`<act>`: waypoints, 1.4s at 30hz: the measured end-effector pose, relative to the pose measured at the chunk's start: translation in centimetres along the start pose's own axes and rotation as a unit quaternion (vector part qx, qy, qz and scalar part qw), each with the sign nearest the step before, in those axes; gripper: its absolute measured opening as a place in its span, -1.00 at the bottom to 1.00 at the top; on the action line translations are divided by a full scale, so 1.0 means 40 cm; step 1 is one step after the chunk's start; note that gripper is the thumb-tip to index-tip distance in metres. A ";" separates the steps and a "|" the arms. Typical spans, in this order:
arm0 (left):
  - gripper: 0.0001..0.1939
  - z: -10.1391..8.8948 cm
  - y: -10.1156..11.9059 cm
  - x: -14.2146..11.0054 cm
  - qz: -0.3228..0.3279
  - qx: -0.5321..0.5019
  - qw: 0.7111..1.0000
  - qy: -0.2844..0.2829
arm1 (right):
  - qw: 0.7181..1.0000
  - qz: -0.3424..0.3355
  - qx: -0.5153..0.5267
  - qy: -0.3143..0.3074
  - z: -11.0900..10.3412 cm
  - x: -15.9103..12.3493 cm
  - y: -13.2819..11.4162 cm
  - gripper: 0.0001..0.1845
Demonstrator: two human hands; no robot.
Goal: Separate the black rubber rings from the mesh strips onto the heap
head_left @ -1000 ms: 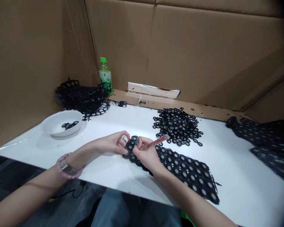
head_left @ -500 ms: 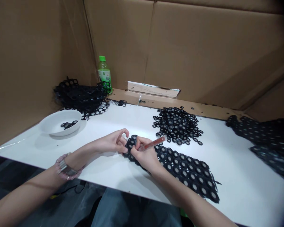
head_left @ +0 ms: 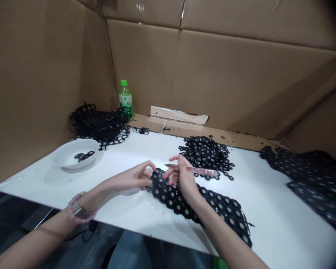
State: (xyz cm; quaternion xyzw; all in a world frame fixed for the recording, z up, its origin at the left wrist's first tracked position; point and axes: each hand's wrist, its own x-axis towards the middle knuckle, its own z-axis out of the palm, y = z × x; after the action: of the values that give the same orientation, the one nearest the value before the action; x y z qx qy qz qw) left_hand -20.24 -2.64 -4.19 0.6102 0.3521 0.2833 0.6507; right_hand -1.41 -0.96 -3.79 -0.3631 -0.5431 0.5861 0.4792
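Note:
A black sheet of joined rings with pale round centres lies slantwise on the white table. At its left end, my left hand pinches the edge between thumb and fingers. Over the sheet is my right hand, closed around a slim pointed tool with a translucent red handle. The tool's dark tip points left and is lifted off the sheet. Just behind that hand sits a heap of loose black rings with pale centres.
A white bowl with a few black pieces stands at the left. Behind it lies a tangle of empty black ring webbing beside a green bottle. More black dotted sheets lie at the right. Cardboard walls enclose the table.
My right hand has lifted away to the right from the sheet's left end, and the tool has swung round so its tip shows. My left hand stays at the edge. The view has tilted up.

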 end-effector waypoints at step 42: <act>-0.77 -0.015 0.165 0.199 0.158 0.290 0.867 0.373 | 0.951 -0.148 -0.264 0.061 -0.083 -0.108 -0.068 -0.65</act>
State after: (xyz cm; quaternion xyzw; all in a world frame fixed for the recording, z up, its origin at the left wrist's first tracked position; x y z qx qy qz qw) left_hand -15.59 4.70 1.48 0.6677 0.5338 0.4741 0.2107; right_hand 3.39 -4.28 -2.00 -0.4272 -0.6960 0.3212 0.4795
